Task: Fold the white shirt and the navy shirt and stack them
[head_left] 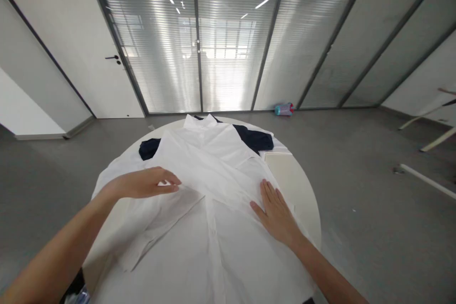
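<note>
A white collared button-up shirt [213, 228] lies spread over a round table, collar at the far side, its button placket running down the middle toward me. My left hand [151, 184] is at the left side of the shirt, thumb and fingertips pinched together at the fabric near a fold. Below that hand, a sleeve [153, 228] slants down to the left over the front. My right hand [278, 213] lies flat on the right side of the shirt, fingers stretched out. Dark navy cloth [254, 138] shows from under the shirt at both shoulders.
The round cream table [308, 199] has its edge exposed at right. More white cloth [278, 147] lies at its far right. On the floor by the glass partition [228, 66] rests a blue and red bundle [284, 109]. Pale furniture legs [427, 180] stand at the right.
</note>
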Motion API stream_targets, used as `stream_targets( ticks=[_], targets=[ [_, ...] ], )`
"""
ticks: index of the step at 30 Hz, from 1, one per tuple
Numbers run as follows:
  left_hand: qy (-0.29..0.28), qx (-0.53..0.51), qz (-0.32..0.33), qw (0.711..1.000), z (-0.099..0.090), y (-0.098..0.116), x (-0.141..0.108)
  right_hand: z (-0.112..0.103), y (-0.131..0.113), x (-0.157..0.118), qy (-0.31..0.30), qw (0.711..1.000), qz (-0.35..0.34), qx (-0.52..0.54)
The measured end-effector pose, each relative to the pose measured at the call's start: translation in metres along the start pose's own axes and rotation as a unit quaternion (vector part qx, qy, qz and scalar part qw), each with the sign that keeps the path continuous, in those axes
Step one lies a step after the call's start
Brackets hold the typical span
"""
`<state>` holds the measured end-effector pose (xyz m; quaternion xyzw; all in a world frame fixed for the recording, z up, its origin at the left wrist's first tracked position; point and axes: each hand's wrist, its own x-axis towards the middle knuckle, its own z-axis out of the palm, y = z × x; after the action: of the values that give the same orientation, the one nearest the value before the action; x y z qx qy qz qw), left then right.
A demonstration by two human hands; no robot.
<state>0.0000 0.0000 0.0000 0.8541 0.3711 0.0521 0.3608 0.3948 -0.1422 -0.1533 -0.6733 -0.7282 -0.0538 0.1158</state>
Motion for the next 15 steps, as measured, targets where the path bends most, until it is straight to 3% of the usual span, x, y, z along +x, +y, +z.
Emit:
stream_targets(
  ticks=[2,4,5,7,10,12,15],
  targets=[
    [-0.005,-0.002,0.105,0.994,0.012,0.03,0.026,-0.002,-0.001,0.0,0.001,1.0,0.001,0.004],
    [0.042,0.04,0.182,0.982,0.039,0.051,0.065,-0.005,-0.002,0.001,0.004,1.0,-0.002,0.007],
    [0.039,0.076,0.222,0.971,0.057,0.056,0.086,-0.007,-0.003,0.001,0.006,1.0,-0.003,0.008],
    [0.023,0.154,0.287,0.945,0.094,0.058,0.122,-0.01,-0.004,0.001,0.006,1.0,-0.003,0.006],
    [0.031,0.236,0.305,0.922,0.133,0.047,0.155,-0.012,-0.006,0.001,-0.003,1.0,0.007,-0.004],
    [0.034,0.254,0.292,0.921,0.14,0.036,0.162,-0.013,-0.006,0.001,-0.009,1.0,0.015,-0.008],
    [0.034,0.252,0.257,0.932,0.121,0.007,0.16,-0.012,-0.006,0.001,-0.013,1.0,0.019,-0.009]
  ],
)
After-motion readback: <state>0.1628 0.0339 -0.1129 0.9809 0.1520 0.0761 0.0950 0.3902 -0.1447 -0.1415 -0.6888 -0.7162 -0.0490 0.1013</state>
